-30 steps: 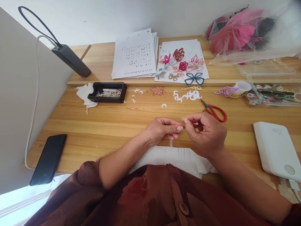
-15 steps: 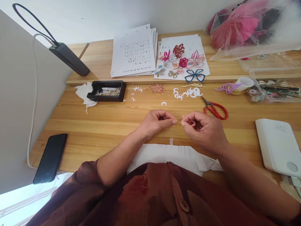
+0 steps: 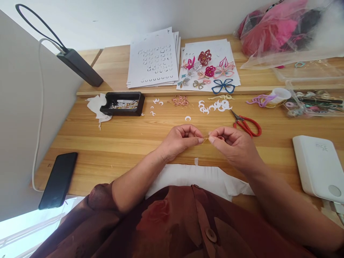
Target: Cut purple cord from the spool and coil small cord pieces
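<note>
Between my fingertips runs a thin gold-coloured wire (image 3: 206, 138). My left hand (image 3: 185, 138) pinches it between thumb and forefinger. Opposite, the thumb and fingers of my right hand (image 3: 232, 145) close on a small pinkish-copper loop (image 3: 220, 138), mostly hidden by the fingers, where the wire comes out. Beyond my hands lie several similar copper-pink wrapped crescents (image 3: 181, 101) with wire tails. White paper crescents (image 3: 221, 105) are heaped to their right, and a single white crescent (image 3: 187, 118) lies nearer. Red-handled pliers or snips (image 3: 247, 125) rest just past my right hand.
A black tray (image 3: 123, 104) of beads stands at the left, with a phone (image 3: 57, 181) nearer. Paper sheets (image 3: 153, 61) and wrapped flowers (image 3: 209, 71) lie on the raised back ledge. To the right are a clear box (image 3: 314, 102) and a white power bank (image 3: 318, 168). White cloth (image 3: 193, 175) lies before me.
My left hand has come slightly nearer the right one, and their fingertips are closer together. The wire between them now shows as crossing strands. The loop is more covered by my right fingers.
</note>
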Demonstrator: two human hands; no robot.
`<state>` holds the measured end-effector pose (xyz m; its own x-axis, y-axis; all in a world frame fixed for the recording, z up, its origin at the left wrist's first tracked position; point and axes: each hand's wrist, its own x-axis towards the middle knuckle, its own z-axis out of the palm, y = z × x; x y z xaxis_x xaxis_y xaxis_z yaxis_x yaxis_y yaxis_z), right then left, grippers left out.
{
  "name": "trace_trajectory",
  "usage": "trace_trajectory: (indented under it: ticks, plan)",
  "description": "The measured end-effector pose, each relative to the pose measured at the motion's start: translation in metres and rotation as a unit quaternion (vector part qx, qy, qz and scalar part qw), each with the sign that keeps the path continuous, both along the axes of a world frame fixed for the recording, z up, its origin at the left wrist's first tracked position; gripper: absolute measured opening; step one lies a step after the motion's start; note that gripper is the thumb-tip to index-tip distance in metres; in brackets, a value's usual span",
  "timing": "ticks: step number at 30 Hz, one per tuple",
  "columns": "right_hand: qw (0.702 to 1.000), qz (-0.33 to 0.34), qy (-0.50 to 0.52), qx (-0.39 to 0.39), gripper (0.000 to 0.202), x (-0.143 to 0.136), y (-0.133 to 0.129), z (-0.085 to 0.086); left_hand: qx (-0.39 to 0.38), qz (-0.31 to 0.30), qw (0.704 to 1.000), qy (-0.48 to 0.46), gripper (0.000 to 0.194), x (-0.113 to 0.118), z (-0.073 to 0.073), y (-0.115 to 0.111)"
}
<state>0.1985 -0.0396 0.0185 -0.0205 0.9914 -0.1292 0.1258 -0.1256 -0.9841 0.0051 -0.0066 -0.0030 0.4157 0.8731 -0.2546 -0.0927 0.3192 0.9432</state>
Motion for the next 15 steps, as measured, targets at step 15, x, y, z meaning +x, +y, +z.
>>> trace_trajectory:
  ticks: [15]
  plan:
    - [0.99,0.02,0.116,-0.08,0.022,-0.0035,-0.0016,-0.0034,-0.003,0.015,0.998,-0.057,0.026,0.006,0.0027,-0.0017]
